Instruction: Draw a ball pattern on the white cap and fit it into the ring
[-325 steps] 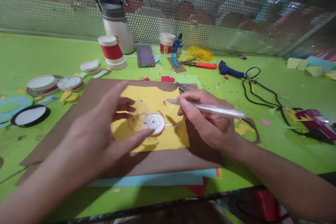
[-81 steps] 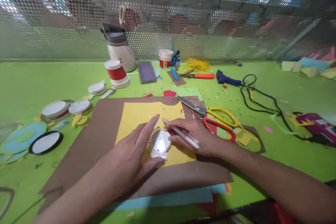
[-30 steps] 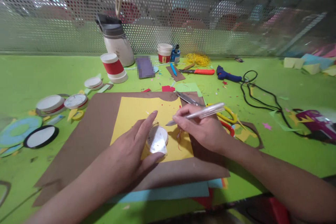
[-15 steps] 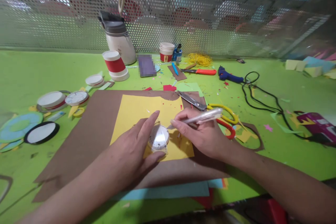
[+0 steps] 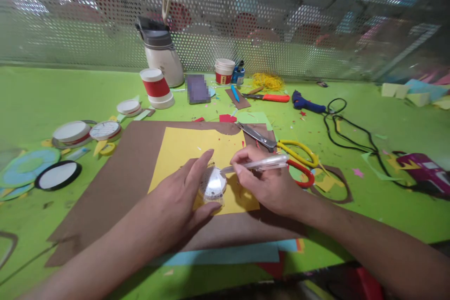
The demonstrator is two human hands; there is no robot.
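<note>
Your right hand (image 5: 270,187) grips the clear pen (image 5: 260,164), tip now lowered to the round white disc's (image 5: 213,183) two o'clock edge, while your left hand (image 5: 176,206) still presses it on the yellow paper (image 5: 183,150).

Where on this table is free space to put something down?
Bare green table lies far left, behind the cut cup rings. Another patch lies right, between the black cable and the near edge. The middle is crowded: both hands, yellow paper, scissors.
</note>
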